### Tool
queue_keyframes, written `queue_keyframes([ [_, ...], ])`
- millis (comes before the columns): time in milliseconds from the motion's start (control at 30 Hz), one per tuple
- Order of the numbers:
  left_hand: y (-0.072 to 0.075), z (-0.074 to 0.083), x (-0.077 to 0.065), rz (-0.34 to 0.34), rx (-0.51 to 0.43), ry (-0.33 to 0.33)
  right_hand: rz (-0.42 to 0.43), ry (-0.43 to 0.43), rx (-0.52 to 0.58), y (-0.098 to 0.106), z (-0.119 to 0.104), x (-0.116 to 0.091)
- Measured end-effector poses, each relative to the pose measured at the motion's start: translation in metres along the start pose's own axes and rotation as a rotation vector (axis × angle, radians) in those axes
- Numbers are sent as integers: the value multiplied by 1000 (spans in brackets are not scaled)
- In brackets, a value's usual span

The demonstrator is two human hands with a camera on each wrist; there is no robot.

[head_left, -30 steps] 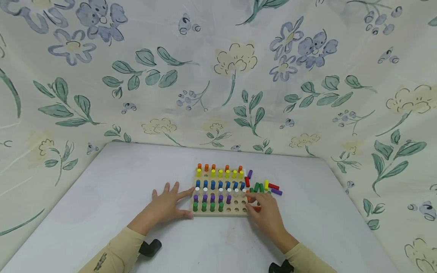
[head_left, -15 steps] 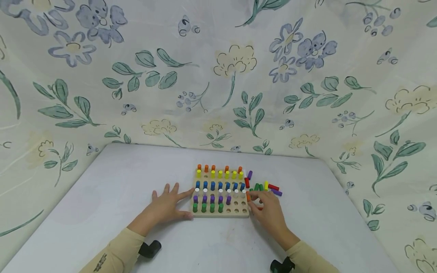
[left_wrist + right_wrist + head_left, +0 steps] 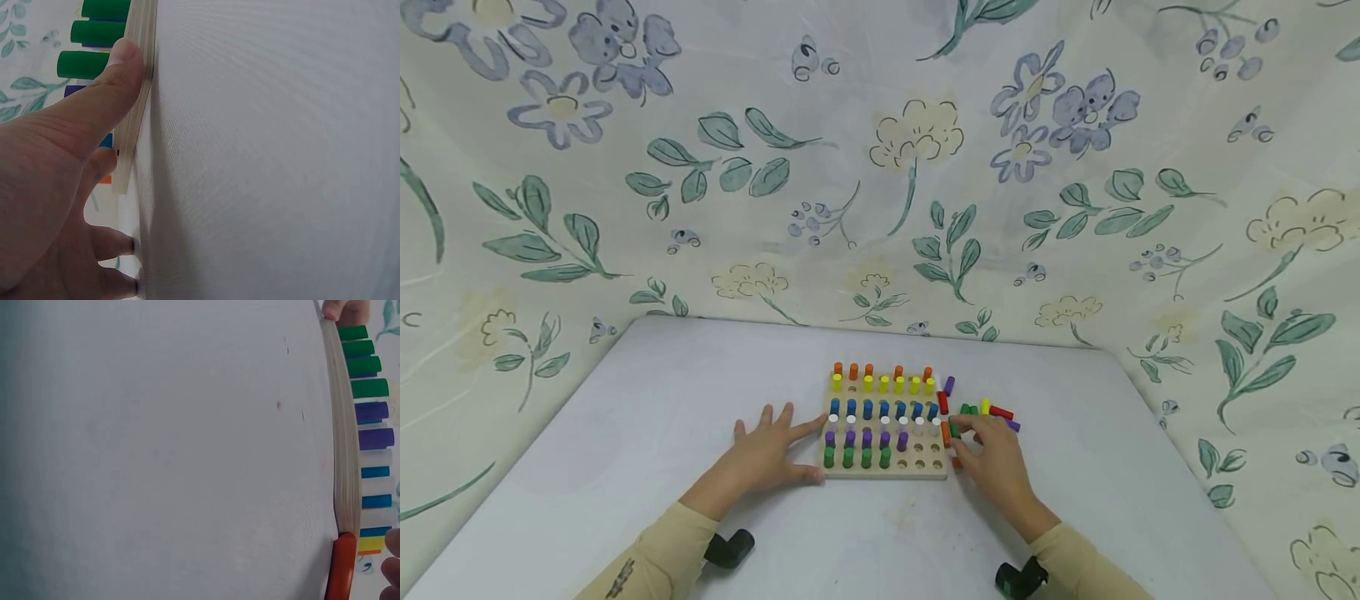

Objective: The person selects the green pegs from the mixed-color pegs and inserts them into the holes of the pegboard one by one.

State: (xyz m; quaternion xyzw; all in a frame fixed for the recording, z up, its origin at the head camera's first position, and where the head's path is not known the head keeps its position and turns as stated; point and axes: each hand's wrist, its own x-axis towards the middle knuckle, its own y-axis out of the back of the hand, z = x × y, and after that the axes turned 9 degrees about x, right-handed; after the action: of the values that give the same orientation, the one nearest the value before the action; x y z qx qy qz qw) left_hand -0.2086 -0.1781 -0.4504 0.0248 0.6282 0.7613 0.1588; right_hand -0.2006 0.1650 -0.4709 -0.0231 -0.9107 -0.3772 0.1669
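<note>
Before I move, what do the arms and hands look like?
Left hand and right hand are gloveless. Left sleeve and right sleeve are beige; the left bears a dark, blotchy mark. A black, rounded device shows beside the left sleeve, another beside the right.

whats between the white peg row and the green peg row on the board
A row of five purple pegs, then two bare holes at its right end; the head view shows this.

Wooden pegboard (image 3: 928,455) lies flat; upright coloured pegs fill it partially, by colour row, with nearest sockets vacant at right. Orange peg (image 3: 946,434) lies along its right edge, green peg (image 3: 955,428) just beyond.
</note>
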Motion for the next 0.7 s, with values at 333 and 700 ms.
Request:
queue_keyframes([
  [333, -1, 0, 0, 4, -2, 0, -15, -17, -25, 1, 0, 7],
  [700, -2, 0, 1, 8, 1, 6, -50, -52, -56, 1, 3, 13],
])
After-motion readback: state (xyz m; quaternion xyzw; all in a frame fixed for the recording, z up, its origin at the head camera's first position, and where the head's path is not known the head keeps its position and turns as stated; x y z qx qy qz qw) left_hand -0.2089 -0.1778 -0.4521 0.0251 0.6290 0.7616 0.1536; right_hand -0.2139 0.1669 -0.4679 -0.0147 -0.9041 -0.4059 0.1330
